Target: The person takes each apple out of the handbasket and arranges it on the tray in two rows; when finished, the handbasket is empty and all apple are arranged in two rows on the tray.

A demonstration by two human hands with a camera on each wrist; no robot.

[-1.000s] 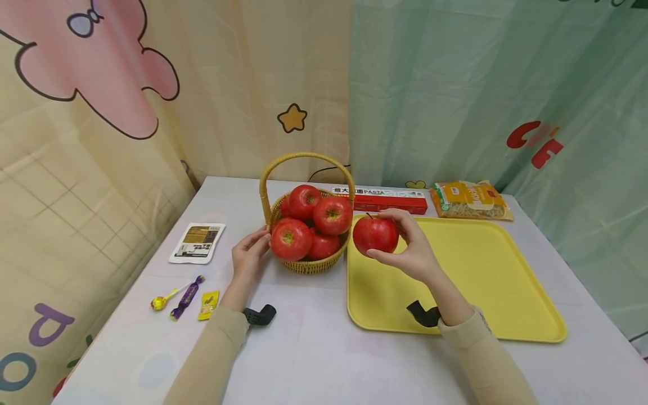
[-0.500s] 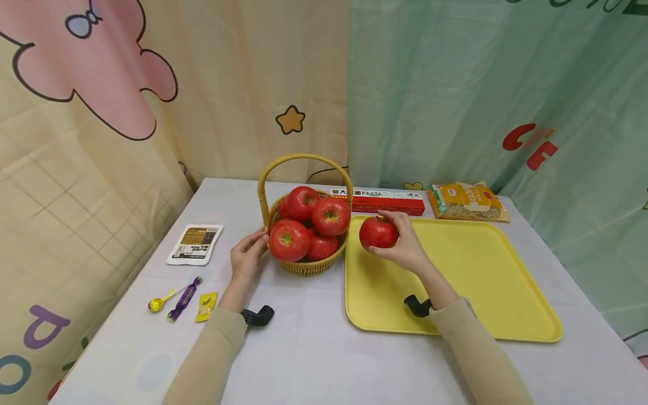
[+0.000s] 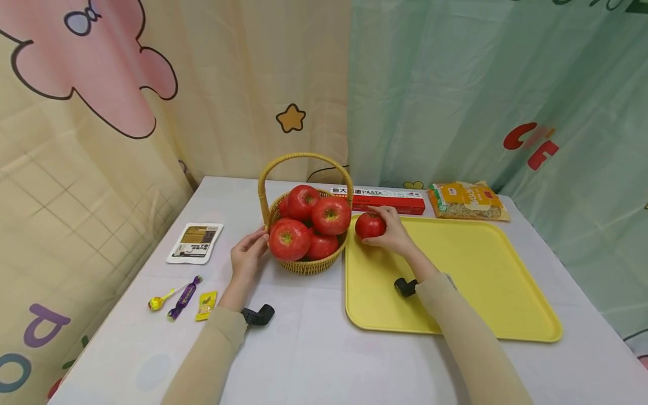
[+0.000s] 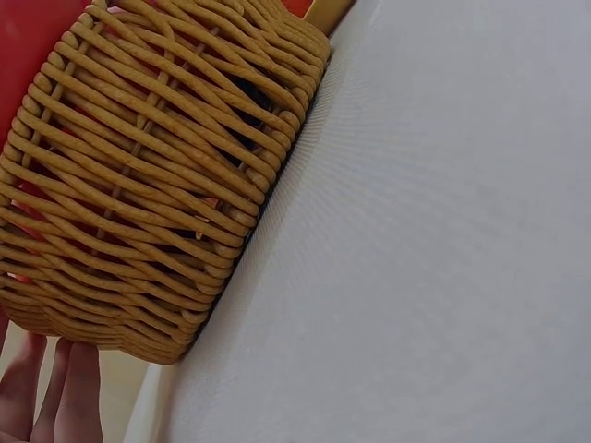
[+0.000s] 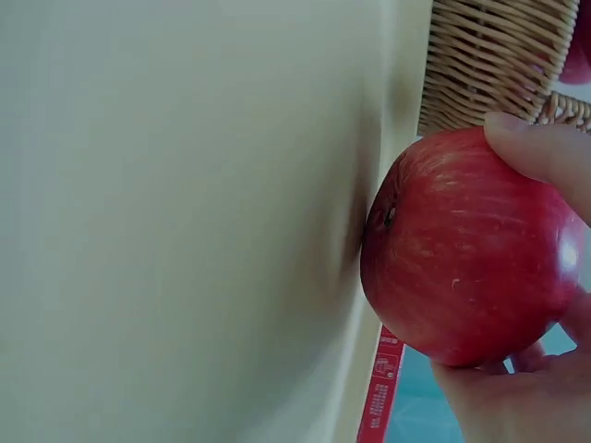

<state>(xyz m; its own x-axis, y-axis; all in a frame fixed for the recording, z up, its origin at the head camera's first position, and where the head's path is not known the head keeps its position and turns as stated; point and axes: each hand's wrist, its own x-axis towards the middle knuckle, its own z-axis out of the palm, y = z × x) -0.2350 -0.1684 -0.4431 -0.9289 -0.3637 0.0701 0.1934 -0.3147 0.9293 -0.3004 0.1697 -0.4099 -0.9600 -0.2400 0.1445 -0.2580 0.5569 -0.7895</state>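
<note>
The white table (image 3: 314, 360) carried everything; on its right half lay the yellow tray (image 3: 486, 275), flat, its near-left corner just beside the wicker basket (image 3: 309, 264); the basket stood upright with its handle arched overhead and held a heap of red apples (image 3: 331, 215). Behind the tray lay a red pasta box (image 3: 400, 198) and a bag of noodles (image 3: 468, 199); on the left side of the table were a flat white sachet (image 3: 194, 243) and three small wrapped sweets (image 3: 184, 298).

The right arm reached forward over the tray, forearm low; the right hand (image 3: 392, 236) curled round a single apple (image 3: 369, 226), thumb on top and fingers (image 5: 540, 152) behind it, at the tray's far-left corner; whether the apple touched the tray floor could not be told, though the wrist view showed it very close. The left arm stretched toward the basket; the left hand (image 3: 248, 256) rested against its left wall, fingers (image 4: 69, 392) straight and relaxed, touching the weave without gripping.
</note>
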